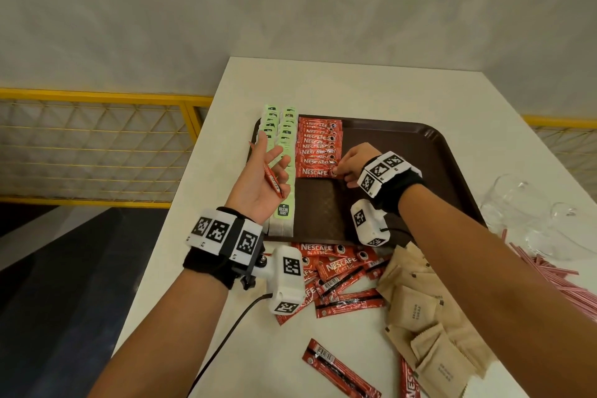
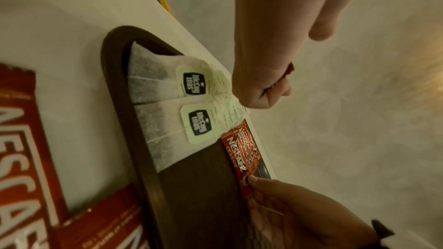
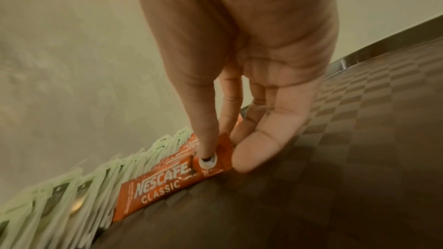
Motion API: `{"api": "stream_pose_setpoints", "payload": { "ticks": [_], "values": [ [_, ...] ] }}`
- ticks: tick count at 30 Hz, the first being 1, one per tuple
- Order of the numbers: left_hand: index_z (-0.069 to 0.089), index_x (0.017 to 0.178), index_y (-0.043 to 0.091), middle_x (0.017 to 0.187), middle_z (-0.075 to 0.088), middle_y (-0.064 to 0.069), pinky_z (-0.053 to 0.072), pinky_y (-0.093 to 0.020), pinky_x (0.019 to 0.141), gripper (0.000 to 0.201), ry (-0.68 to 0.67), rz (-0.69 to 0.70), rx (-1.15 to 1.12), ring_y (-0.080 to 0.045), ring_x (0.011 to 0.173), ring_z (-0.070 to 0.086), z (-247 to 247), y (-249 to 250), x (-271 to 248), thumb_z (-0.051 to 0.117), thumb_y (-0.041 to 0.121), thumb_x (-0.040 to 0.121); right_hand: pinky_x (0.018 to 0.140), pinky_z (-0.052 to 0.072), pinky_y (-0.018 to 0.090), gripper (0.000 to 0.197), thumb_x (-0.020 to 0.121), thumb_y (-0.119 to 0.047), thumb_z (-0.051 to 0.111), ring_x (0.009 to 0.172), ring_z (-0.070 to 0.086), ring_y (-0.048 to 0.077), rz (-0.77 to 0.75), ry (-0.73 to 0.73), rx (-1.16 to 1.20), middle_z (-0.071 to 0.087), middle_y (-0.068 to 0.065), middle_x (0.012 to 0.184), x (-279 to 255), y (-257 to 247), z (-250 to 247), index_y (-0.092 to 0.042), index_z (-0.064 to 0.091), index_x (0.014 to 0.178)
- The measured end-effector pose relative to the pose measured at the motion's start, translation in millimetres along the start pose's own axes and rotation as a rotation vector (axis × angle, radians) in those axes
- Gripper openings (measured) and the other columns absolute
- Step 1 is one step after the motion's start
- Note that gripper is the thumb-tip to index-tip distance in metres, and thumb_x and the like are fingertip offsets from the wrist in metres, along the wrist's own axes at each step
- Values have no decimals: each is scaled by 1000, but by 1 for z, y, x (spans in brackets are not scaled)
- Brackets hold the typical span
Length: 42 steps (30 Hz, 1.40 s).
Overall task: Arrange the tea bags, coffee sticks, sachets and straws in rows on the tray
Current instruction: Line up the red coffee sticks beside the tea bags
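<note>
White counter (image 1: 323, 84), brown plastic tray (image 1: 403, 139): right hand (image 1: 353, 161) fingers pinch the nearest red coffee stick (image 1: 315, 172), best squared flush to its row, while left hand (image 1: 261, 184) loosely holds a spare red stick (image 1: 271, 176).

Red coffee sticks (image 1: 318, 152), green-tagged white tea bags (image 1: 284, 126), a brown checker-textured tray (image 1: 403, 139), tan sachets (image 1: 426, 317).

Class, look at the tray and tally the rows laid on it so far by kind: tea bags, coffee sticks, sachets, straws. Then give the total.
Rows of tea bags: 2
Rows of coffee sticks: 1
Rows of sachets: 0, all off the tray
Rows of straws: 0, all off the tray
Total: 3 rows
</note>
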<state>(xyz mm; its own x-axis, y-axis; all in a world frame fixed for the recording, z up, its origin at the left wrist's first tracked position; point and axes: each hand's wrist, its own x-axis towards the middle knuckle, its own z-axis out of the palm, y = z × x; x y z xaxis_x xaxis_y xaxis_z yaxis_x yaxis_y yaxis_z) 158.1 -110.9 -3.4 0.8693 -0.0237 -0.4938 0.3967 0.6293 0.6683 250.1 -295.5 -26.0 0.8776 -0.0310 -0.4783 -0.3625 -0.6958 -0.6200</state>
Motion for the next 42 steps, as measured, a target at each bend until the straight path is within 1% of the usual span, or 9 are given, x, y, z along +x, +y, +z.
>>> {"api": "stream_pose_setpoints", "payload": {
  "ticks": [3, 9, 13, 19, 24, 29, 32, 36, 42],
  "values": [
    [56, 110, 14, 84, 57, -2, 31, -22, 58, 52, -65, -28, -87, -9, 64, 44, -5, 2, -2, 38, 59, 91, 88, 53, 44, 31, 74, -22, 78, 99, 65, 29, 14, 7, -47, 68, 13, 101, 2, -1, 2, -8, 62, 97],
    [59, 105, 11, 82, 57, -3, 44, -22, 62, 24, -126, -11, -141, -10, 66, 54, -2, 3, -8, 39, 12, 92, 93, 50, 42, 28, 80, -22, 73, 99, 59, 22, -51, 46, -69, 59, 6, 99, -3, -4, -3, -11, 55, 98],
    [59, 104, 12, 118, 60, -13, 46, -38, 97, 20, -145, 22, -171, -26, 112, 57, 0, 1, -7, 45, 5, 92, 81, 53, 31, 27, 85, -31, 66, 90, 56, 14, -192, 184, 163, 57, 1, 101, -21, -12, -11, -13, 57, 103],
    [60, 88, 20, 84, 63, 1, 44, -25, 77, 15, -118, 42, -10, -10, 80, 57, 4, 0, -9, 50, 10, 92, 68, 56, 27, 10, 84, -12, 66, 75, 65, 11, -444, -387, 393, 63, 1, 84, -70, -35, 4, -15, 58, 89],
    [62, 97, 23, 80, 63, 4, 45, -23, 68, 10, -46, 70, 68, -8, 76, 55, 3, 4, -13, 54, 19, 93, 60, 55, 21, 13, 84, -2, 64, 63, 63, 8, -480, -309, 413, 61, 5, 77, -72, -38, 19, -11, 56, 83],
    [62, 104, 31, 81, 59, 3, 48, -34, 78, 16, -61, 96, 265, -12, 83, 55, 3, 8, -19, 50, 24, 96, 68, 45, 24, 15, 83, -18, 69, 74, 54, 10, -572, -204, 186, 58, -2, 84, -74, -42, 25, -18, 59, 95],
    [59, 118, 30, 93, 61, 2, 47, -34, 72, 24, -124, 109, 369, -13, 86, 56, 8, 9, -20, 51, 28, 95, 52, 42, 21, 20, 85, -7, 64, 71, 51, 22, -580, -289, 222, 60, 4, 82, -79, -47, 23, -12, 59, 104],
    [45, 133, 35, 107, 64, 0, 50, -38, 83, 47, -205, 88, 369, -16, 92, 62, 8, 7, -17, 60, 25, 90, 56, 48, 24, 19, 88, 8, 51, 63, 55, 19, -548, -271, 387, 57, 8, 73, -84, -49, 19, -9, 59, 93],
    [59, 117, 3, 86, 64, -9, 52, -17, 55, 31, -98, 155, 264, -13, 70, 61, 1, 6, -11, 58, -2, 87, 58, 54, 24, 17, 90, 1, 55, 67, 61, 18, -360, -283, 754, 62, 8, 78, -79, -38, 4, -16, 54, 92]
  ]
}}
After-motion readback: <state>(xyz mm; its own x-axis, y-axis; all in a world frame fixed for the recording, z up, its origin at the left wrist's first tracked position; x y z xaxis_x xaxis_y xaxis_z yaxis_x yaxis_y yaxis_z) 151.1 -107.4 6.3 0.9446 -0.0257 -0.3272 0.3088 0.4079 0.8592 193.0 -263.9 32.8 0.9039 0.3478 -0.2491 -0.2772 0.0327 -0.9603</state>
